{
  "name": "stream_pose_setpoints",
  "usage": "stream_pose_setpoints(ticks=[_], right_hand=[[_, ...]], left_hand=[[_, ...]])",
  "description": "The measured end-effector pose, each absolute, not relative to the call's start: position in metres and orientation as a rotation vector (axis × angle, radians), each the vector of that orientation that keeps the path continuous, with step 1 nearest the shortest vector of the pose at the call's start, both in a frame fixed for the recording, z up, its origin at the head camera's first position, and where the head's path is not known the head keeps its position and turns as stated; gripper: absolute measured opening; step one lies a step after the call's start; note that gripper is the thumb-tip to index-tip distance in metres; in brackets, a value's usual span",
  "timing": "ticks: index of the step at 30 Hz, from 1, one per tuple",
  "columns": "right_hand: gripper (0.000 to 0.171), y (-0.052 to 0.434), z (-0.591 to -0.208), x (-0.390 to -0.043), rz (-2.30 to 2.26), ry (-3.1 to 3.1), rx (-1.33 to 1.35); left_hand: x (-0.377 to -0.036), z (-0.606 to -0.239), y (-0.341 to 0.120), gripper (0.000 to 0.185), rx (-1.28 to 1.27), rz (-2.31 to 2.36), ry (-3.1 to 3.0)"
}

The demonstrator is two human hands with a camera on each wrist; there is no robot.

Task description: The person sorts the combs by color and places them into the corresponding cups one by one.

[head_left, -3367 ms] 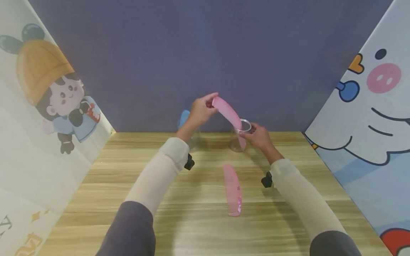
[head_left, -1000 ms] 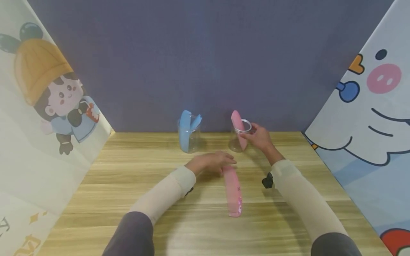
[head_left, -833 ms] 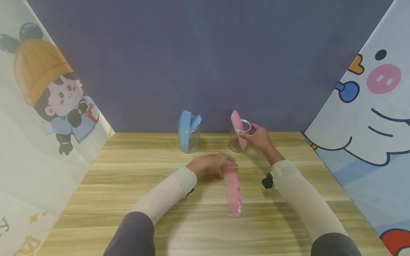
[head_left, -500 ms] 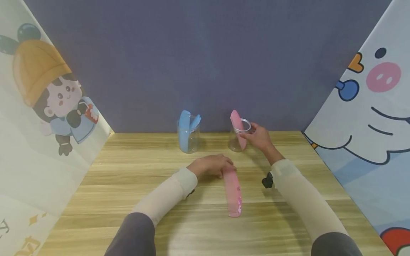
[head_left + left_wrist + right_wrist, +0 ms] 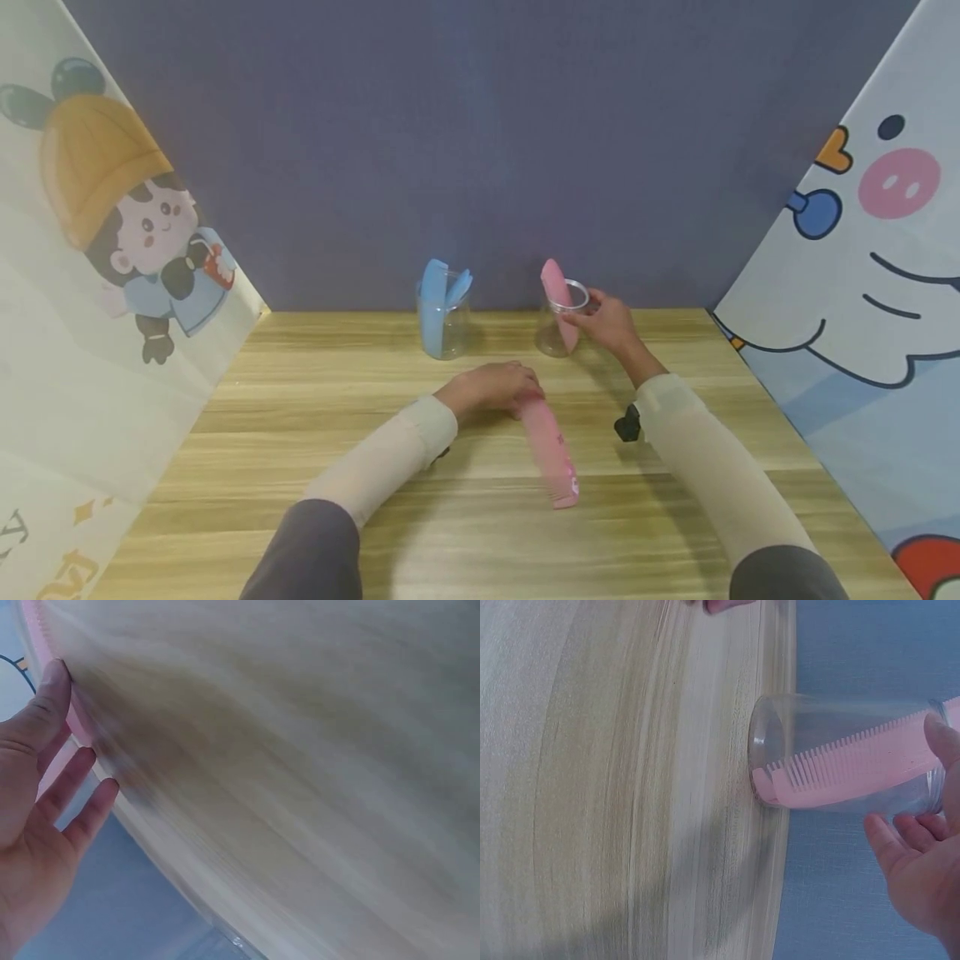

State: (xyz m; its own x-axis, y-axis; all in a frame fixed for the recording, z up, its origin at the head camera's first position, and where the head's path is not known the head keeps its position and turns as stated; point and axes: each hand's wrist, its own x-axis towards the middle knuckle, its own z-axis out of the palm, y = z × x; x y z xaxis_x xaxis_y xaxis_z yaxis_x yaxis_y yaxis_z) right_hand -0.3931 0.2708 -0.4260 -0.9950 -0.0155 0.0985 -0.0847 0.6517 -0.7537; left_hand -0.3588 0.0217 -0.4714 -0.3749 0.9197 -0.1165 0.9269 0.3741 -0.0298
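Note:
A pink comb (image 5: 553, 457) lies on the wooden table (image 5: 300, 433). My left hand (image 5: 525, 392) holds its far end. In the left wrist view the thumb and fingers of the left hand (image 5: 71, 735) flank the pink comb's edge (image 5: 75, 724). My right hand (image 5: 588, 308) grips the rim of a clear cup (image 5: 557, 337) at the back of the table, and a second pink comb (image 5: 553, 287) stands in it. In the right wrist view the right hand (image 5: 922, 795) curls round the cup (image 5: 817, 720), with the comb (image 5: 855, 761) leaning inside, teeth up.
Another clear cup (image 5: 444, 337) with blue combs (image 5: 433, 292) stands left of the pink one. A purple wall closes the back. Cartoon-printed panels (image 5: 112, 250) stand at both sides of the table.
My left hand dropped the first pink comb into the cup, came down to the table and took the far end of the lying comb. That comb's near end has swung right. The right hand stayed.

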Motion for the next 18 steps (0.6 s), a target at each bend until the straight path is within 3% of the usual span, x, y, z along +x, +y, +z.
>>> stream_pose_setpoints(ticks=[18], right_hand=[[0.085, 0.272, -0.427, -0.393, 1.304, -2.766, 0.101]], left_hand=[[-0.360, -0.475, 0.001, 0.039, 1.689, 0.247, 2.532]])
